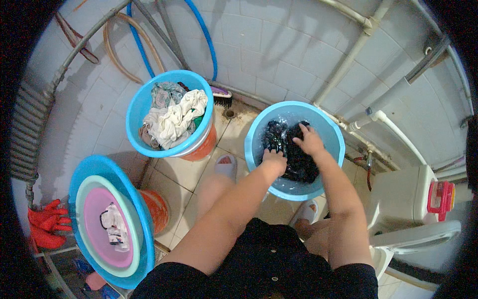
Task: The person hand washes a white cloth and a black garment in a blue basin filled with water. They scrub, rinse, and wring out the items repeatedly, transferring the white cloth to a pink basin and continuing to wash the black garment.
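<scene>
A light blue basin (332,127) holds water and a wet black cloth (300,169) with a shiny surface. My left hand (275,160) is on the near left part of the cloth, its fingers bent down into the fabric and their tips partly hidden. Over the cloth's right side lies my right hand (311,141), thumb and fingers apart, with nothing gripped in it. Both forearms reach over the basin's near rim.
At left, a blue tub (133,142) of crumpled clothes stands on a red bucket (201,147). Nearer are nested basins (89,174) with a white cloth, and red gloves (49,224). A brush (222,95) lies by the wall; a white jug (401,197) is at right.
</scene>
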Tool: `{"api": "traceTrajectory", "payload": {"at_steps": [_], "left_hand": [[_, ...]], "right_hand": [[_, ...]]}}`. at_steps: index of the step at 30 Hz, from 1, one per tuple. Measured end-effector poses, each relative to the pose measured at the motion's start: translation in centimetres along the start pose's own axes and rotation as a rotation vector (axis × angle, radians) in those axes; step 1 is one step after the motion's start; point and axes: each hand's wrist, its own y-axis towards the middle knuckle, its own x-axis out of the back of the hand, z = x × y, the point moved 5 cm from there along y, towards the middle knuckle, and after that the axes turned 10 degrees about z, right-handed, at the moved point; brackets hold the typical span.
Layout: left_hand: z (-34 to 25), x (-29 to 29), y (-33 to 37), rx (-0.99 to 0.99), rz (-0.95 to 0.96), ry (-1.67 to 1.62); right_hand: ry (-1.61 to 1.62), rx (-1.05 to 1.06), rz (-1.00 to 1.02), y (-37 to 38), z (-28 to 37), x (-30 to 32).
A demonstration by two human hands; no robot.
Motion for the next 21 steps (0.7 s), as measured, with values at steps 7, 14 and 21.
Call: {"api": "traceTrajectory", "payload": {"at_steps": [7,14,21], "left_hand": [[1.4,-0.6,1.5,-0.023,0.127,-0.086],[2.9,3.5,-0.8,0.091,-0.199,-0.272],[1.7,6.4,-3.0,-0.328,-0.504,-0.571]], "right_hand": [[0.045,-0.231,0.318,2.0,-0.6,-5.1],[0.823,-0.079,-0.089,-5.3,-1.6,3.2],[1.443,0.117,-0.247,-15.9,4.2,13.4]]}}
